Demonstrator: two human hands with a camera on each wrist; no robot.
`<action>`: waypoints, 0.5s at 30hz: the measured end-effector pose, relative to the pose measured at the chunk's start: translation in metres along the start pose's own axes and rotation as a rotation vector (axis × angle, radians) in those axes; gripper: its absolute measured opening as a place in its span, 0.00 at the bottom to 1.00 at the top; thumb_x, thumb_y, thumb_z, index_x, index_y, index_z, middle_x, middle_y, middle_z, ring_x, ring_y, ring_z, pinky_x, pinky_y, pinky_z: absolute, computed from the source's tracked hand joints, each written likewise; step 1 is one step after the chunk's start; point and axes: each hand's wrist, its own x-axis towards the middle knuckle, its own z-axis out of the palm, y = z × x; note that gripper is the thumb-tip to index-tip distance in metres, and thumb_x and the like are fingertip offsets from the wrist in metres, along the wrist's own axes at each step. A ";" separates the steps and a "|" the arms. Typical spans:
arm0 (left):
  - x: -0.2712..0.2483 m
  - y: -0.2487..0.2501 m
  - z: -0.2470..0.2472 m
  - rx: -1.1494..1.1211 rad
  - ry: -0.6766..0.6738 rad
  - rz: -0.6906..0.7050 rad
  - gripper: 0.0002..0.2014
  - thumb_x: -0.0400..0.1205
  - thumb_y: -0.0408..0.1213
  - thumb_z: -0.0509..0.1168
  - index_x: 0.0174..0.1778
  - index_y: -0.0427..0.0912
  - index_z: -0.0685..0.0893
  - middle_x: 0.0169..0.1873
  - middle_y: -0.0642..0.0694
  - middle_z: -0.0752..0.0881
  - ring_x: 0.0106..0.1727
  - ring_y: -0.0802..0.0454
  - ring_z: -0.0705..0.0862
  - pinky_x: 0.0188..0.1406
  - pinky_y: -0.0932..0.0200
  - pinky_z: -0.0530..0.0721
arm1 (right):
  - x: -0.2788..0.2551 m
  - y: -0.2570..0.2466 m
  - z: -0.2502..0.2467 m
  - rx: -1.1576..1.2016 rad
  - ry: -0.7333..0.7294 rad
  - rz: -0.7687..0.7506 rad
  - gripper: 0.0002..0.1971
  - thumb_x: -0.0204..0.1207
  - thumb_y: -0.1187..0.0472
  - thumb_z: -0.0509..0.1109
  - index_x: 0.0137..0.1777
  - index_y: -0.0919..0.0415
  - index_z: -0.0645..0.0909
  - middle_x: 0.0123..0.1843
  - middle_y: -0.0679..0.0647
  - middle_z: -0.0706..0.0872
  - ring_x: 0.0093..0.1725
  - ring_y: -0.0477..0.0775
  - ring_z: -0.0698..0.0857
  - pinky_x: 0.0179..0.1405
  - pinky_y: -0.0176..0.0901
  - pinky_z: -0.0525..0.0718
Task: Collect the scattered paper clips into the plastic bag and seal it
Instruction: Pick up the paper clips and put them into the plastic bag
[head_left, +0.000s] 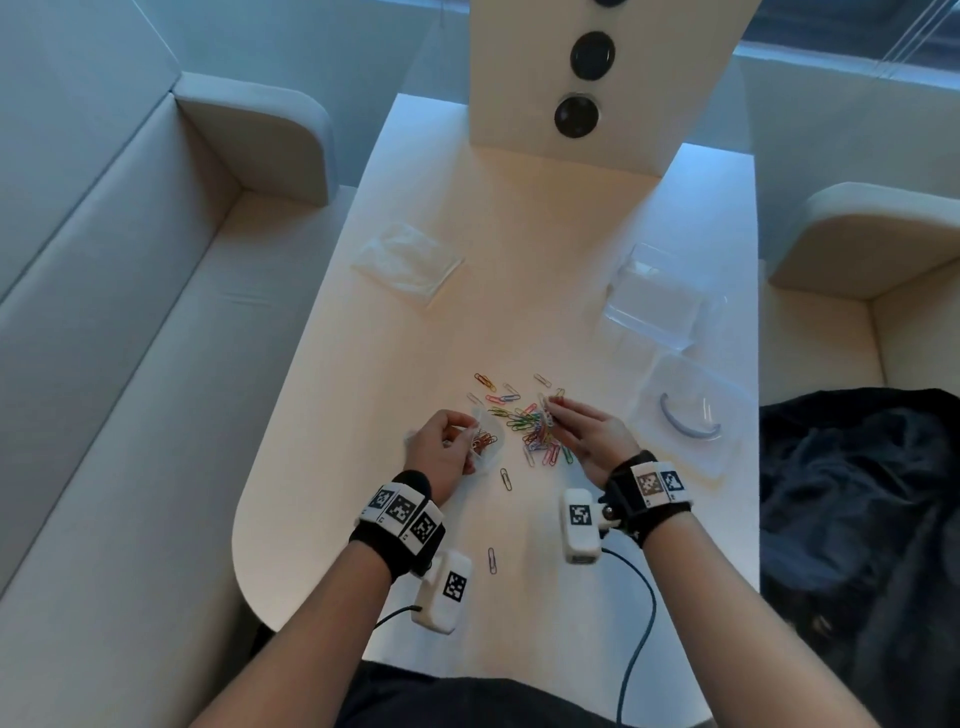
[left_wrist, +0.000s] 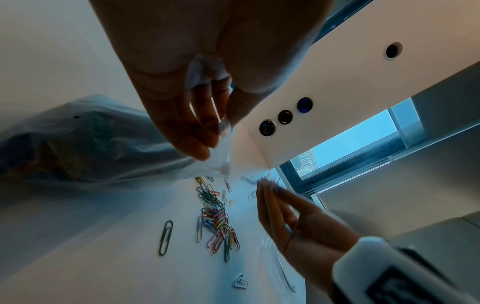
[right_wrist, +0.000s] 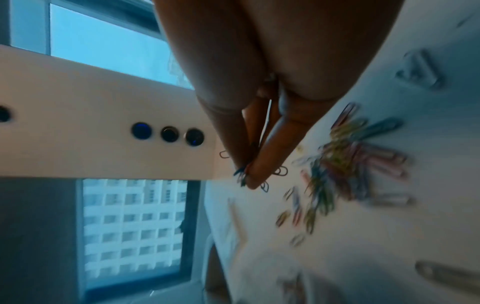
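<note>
A heap of coloured paper clips (head_left: 535, 431) lies mid-table, with stray ones around it; the same heap (left_wrist: 215, 218) (right_wrist: 345, 164) shows in both wrist views. My left hand (head_left: 467, 431) pinches the rim of a small clear plastic bag (head_left: 488, 444) that rests on the table left of the heap and holds some clips. In the left wrist view the fingers (left_wrist: 197, 144) grip the crumpled bag (left_wrist: 91, 139). My right hand (head_left: 551, 408) is at the heap's far right edge. Its fingertips (right_wrist: 253, 174) are pressed together on a few paper clips.
Single clips lie nearer me (head_left: 505, 478) (head_left: 492, 560). A stack of clear bags (head_left: 410, 262) sits far left, a clear plastic box (head_left: 654, 296) far right, a clear lid with a curved grey piece (head_left: 691, 421) beside my right hand. An upright panel with round buttons (head_left: 582, 57) stands behind.
</note>
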 end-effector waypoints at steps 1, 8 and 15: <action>0.000 -0.001 0.002 0.000 0.002 0.001 0.03 0.84 0.34 0.66 0.47 0.46 0.83 0.36 0.44 0.83 0.32 0.47 0.84 0.40 0.52 0.89 | -0.007 0.000 0.011 -0.023 -0.071 0.003 0.10 0.74 0.76 0.69 0.54 0.71 0.85 0.51 0.63 0.90 0.50 0.54 0.90 0.44 0.37 0.90; -0.003 -0.002 0.007 -0.006 -0.048 0.026 0.04 0.85 0.32 0.63 0.47 0.44 0.82 0.34 0.41 0.82 0.33 0.46 0.82 0.40 0.49 0.88 | -0.022 0.026 0.052 -0.985 -0.065 -0.214 0.08 0.72 0.62 0.78 0.50 0.62 0.90 0.45 0.55 0.92 0.44 0.50 0.91 0.49 0.43 0.90; -0.008 -0.001 0.004 0.000 -0.049 0.046 0.06 0.86 0.30 0.62 0.47 0.45 0.81 0.32 0.42 0.82 0.32 0.45 0.82 0.41 0.47 0.87 | -0.040 0.019 0.076 -1.450 -0.078 -0.368 0.16 0.78 0.71 0.64 0.60 0.60 0.87 0.61 0.57 0.88 0.62 0.55 0.85 0.65 0.46 0.82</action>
